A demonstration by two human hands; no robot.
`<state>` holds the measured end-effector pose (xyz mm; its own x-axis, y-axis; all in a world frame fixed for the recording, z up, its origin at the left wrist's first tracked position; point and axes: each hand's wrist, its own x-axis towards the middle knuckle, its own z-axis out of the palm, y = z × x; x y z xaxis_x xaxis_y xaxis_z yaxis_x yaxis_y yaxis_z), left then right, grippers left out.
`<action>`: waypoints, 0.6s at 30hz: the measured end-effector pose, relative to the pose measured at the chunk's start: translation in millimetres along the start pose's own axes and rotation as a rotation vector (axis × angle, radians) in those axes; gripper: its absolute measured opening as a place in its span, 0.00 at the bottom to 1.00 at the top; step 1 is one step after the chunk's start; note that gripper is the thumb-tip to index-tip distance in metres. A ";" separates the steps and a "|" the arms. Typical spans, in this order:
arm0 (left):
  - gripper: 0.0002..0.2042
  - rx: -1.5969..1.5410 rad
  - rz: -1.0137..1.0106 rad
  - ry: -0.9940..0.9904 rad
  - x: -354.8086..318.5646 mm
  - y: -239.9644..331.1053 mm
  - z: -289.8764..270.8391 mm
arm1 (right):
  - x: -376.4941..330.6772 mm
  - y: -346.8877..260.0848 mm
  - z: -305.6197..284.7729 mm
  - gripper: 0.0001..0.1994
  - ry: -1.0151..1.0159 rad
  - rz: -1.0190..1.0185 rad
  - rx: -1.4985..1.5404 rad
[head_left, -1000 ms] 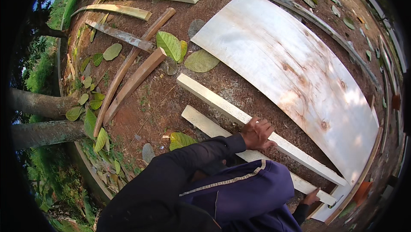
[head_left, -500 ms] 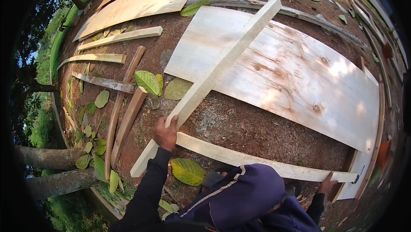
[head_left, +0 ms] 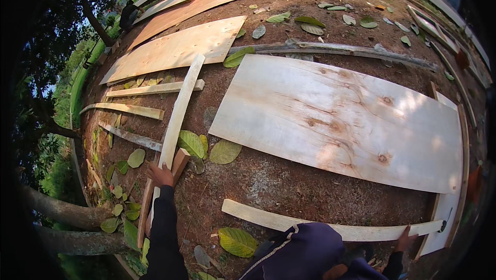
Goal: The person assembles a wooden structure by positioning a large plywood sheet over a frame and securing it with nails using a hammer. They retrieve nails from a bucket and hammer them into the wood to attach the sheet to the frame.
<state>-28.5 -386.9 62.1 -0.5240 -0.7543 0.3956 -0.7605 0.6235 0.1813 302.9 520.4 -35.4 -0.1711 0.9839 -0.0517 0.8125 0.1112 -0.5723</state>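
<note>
I have my left hand (head_left: 161, 174) wrapped round the pale beam (head_left: 179, 117), likely for leverage, slanting over the brown timber (head_left: 181, 161), but can't tell whether my right hand (head_left: 405, 240) grips the nearer board (head_left: 310, 226).

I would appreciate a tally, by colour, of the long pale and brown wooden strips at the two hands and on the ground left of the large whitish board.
Pale strips: 4 (one in the left hand, one at the right hand, two on the ground)
Brown strips: 2
Total: 6
</note>
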 end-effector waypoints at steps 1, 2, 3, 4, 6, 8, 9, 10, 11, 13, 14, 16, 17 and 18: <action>0.22 -0.037 0.068 0.049 1.9 12.0 4.7 | 3.6 2.8 3.8 0.52 0.005 -0.002 0.004; 0.21 -0.073 0.137 0.099 2.0 22.1 10.5 | 8.3 5.0 9.4 0.52 0.006 -0.014 0.042; 0.20 -0.305 0.226 -0.055 -0.4 36.7 26.3 | 23.9 21.3 15.8 0.52 0.022 -0.022 0.084; 0.20 -0.518 0.321 -0.206 -1.2 46.4 38.8 | 29.5 34.0 25.0 0.52 0.024 -0.022 0.121; 0.20 -0.703 0.160 -0.639 -35.6 82.5 56.1 | 26.1 38.9 39.9 0.52 0.080 -0.023 0.028; 0.18 -0.977 -0.149 -1.184 -114.4 154.0 26.0 | 35.5 35.9 29.0 0.52 0.147 -0.021 0.011; 0.18 -1.001 -0.213 -1.324 -141.7 172.8 18.0 | 29.8 35.8 30.4 0.52 0.139 -0.015 0.048; 0.20 -1.012 -0.256 -1.422 -167.8 187.4 17.4 | 25.2 34.1 32.5 0.52 0.131 -0.011 0.087; 0.22 -1.018 -0.299 -1.521 -190.9 200.4 17.5 | 20.1 32.3 34.2 0.51 0.119 0.004 0.174; 0.35 -0.990 -0.506 -1.746 -227.7 226.5 14.8 | 7.5 23.1 32.1 0.51 0.100 0.030 0.341; 0.36 -1.007 -0.634 -1.801 -239.5 235.3 14.2 | 0.2 17.0 31.6 0.49 0.068 0.038 0.362; 0.38 -1.071 -0.710 -1.792 -261.7 255.7 4.9 | -10.7 6.0 19.9 0.47 0.017 0.049 0.393; 0.38 -1.121 -0.779 -1.775 -265.6 261.3 8.5 | -12.5 5.5 16.5 0.46 -0.006 0.024 0.368; 0.37 -1.170 -0.842 -1.755 -265.7 267.8 12.6 | -16.2 5.4 15.3 0.46 -0.029 0.002 0.347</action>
<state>-97.8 -22.1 -5.8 -0.5203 0.2016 -0.8299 -0.7778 -0.5130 0.3630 301.5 502.9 -50.2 -0.1893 0.9791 -0.0738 0.5758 0.0498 -0.8161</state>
